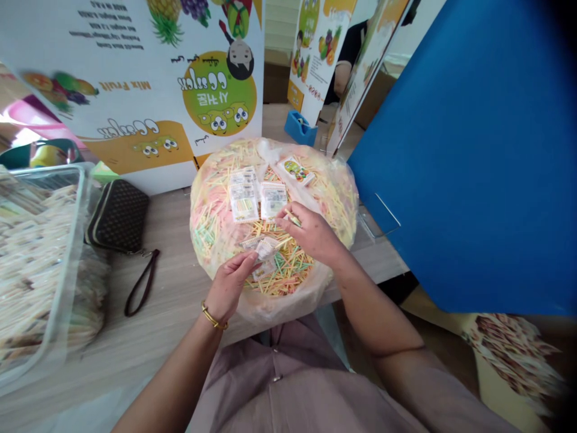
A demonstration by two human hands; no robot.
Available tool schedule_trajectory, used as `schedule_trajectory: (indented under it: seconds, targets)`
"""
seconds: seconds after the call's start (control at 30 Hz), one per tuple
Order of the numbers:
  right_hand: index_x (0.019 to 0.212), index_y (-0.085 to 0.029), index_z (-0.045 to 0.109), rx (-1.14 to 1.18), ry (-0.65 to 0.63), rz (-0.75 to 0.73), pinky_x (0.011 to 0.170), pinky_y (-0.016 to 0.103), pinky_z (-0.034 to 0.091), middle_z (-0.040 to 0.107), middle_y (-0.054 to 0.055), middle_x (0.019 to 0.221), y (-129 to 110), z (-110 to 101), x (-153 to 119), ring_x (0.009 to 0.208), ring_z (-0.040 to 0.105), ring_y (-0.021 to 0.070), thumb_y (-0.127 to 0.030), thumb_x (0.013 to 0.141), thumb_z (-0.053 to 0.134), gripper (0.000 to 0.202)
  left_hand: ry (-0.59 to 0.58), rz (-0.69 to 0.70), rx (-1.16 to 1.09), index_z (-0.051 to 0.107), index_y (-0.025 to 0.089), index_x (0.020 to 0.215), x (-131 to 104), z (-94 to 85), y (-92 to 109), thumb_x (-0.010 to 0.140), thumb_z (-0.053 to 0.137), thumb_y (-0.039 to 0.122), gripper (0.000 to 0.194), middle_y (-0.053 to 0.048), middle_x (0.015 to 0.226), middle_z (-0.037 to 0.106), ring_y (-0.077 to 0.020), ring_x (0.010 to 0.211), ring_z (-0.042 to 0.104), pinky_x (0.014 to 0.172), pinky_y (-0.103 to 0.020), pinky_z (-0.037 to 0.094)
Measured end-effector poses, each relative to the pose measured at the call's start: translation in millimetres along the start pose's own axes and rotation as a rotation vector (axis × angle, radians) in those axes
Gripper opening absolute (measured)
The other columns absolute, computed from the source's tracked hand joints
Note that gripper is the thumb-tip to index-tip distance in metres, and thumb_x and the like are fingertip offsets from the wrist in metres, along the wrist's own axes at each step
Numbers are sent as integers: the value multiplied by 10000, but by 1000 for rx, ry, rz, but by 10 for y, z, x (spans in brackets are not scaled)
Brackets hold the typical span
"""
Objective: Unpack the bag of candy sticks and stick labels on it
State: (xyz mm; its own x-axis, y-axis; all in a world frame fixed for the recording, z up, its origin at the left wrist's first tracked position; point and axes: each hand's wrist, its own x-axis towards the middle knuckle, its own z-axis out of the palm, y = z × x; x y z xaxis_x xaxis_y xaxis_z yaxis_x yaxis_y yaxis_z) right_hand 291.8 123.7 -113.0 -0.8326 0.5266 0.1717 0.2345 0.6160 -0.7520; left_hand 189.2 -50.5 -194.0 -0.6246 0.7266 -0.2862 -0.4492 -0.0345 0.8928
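Observation:
A large clear plastic bag (205, 240) full of thin pastel candy sticks (295, 273) lies open on the table. My left hand (232, 279), with a gold bracelet at the wrist, pinches a small printed packet (265, 246) over the sticks. Just right of it, my right hand (306, 228) has its fingers closed on a few candy sticks (293, 218). Flat packets (244, 201) lie on the bag beyond my hands, with another packet (274, 199) beside them. A colourful packet (295, 170) rests farther back to the right.
At the left stands a clear tub (67, 270) of filled packets, beside a dark patterned wallet (119, 215) with a strap. Printed cartons (157, 114) rise behind. A blue tape dispenser (300, 127) sits at the back, a blue panel (473, 162) at the right. Another person's arm (342, 75) shows behind.

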Motion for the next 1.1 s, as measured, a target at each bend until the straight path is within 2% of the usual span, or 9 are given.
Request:
schedule_trajectory:
  seconds: [0.13,0.27,0.37,0.43,0.5,0.6,0.7,0.93,1.1]
  targets:
    - [952,-224,606,-48,-3,-38,790,291,398,691,14,957,-101,-98,48,900,612,190,-406,979,543,195,2,17,31,807,202,876,7,2,-6,710,857,485,331,-27,977,774,-198,973,695,1062,-419,545]
    - [969,-218,596,-139,-39,-16,765,294,374,688,20,930,-156,-17,64,859,613,185,-375,994,515,178,0,38,41,808,212,887,14,-11,-27,733,847,480,312,-14,960,765,-186,973,686,1064,-403,541]
    - [988,-221,598,-102,-163,-26,758,292,378,680,15,914,-162,69,56,857,610,184,-442,985,536,230,-2,38,42,814,207,916,14,-13,-35,752,838,466,307,-16,979,766,-173,960,681,1075,-396,535]
    - [982,-224,598,21,-189,-35,747,286,394,667,6,903,-149,100,58,850,598,176,-516,961,571,294,1,29,14,818,202,917,7,-1,-24,741,849,457,311,-20,991,769,-170,962,679,1077,-395,535]
    - [919,-227,578,235,-80,-6,679,272,403,614,-12,797,-131,112,77,746,557,149,-590,946,573,364,9,18,-31,819,198,888,-1,15,-6,717,869,446,305,-24,989,773,-174,972,683,1070,-398,544]
    - [757,-242,446,667,127,79,496,256,328,384,-62,585,-129,137,130,496,356,104,-711,941,495,505,12,10,-84,815,192,839,-7,35,19,694,884,433,290,-30,973,775,-186,986,689,1055,-403,558]
    - [683,-250,297,954,171,74,423,254,270,224,-84,546,-176,228,173,429,204,89,-788,922,436,605,21,-11,-93,815,185,839,-5,45,29,681,892,424,296,-27,964,772,-180,974,688,1054,-403,560]
    - [665,-244,274,1006,243,-19,478,260,382,239,-77,535,-237,512,202,433,255,89,-800,922,428,632,13,-14,-69,822,189,874,6,34,13,677,891,447,332,-33,1001,774,-184,995,683,1055,-400,559]
    - [662,-244,279,1018,247,-90,652,300,518,223,-91,514,-298,432,169,411,303,85,-768,950,416,613,0,-13,-68,823,191,890,29,15,-7,705,876,439,314,-38,1035,777,-186,1011,680,1051,-397,564]
